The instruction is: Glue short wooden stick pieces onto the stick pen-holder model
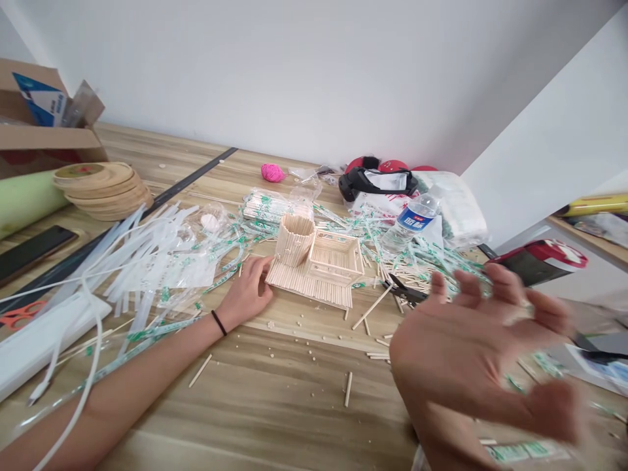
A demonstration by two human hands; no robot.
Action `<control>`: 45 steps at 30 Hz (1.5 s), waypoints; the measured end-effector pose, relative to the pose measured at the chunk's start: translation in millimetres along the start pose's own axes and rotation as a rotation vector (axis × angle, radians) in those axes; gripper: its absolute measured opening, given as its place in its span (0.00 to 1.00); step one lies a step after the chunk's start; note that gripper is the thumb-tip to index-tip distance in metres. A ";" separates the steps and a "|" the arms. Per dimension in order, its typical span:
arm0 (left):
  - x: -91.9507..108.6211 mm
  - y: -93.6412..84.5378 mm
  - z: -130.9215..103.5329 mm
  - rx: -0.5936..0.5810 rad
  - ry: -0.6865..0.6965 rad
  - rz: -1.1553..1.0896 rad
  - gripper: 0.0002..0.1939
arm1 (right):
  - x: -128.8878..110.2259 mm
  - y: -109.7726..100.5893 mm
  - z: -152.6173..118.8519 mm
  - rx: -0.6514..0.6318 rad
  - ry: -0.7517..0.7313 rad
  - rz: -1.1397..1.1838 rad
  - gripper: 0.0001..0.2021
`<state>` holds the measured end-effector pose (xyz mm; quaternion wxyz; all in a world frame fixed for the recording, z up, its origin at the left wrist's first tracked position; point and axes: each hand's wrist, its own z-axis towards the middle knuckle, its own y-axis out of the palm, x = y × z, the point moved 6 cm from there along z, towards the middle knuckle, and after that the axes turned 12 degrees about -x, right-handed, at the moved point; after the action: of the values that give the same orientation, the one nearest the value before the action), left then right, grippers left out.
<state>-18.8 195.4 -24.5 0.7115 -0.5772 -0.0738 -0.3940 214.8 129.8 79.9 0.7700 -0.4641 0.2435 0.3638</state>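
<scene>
A small model built of thin wooden sticks stands on the table, with a round stick cup and a low railed box on a flat slatted base. At the base's left edge, my left hand has its fingers and thumb closed against the side. My right hand is raised at the right, close to the camera, palm showing and fingers spread and slightly curled, with nothing in it. Beyond its fingertips lie black-handled pliers or cutters, partly hidden, among loose wooden sticks.
Torn green-printed wrappers and a water bottle sit behind the model. Pink yarn lies near the wall. On the left are a cardboard box, round wooden discs, a phone, orange scissors and white cables.
</scene>
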 end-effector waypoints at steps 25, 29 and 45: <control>38.5 5.1 -9.3 -0.122 0.178 -0.054 0.18 | 19.3 91.8 -27.0 -1.171 0.037 -0.665 0.05; 34.6 5.2 -2.5 -0.157 -0.162 -0.473 0.11 | 24.5 100.4 -32.2 -1.179 0.015 -0.677 0.05; 57.5 31.3 -18.9 -0.574 -0.345 -0.591 0.08 | 16.3 85.1 -17.1 -1.047 -0.021 -0.495 0.09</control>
<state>33.8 152.2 -22.3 0.3567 -0.7625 -0.2409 -0.4829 157.2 145.9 14.8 0.5021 -0.8228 -0.0924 0.2496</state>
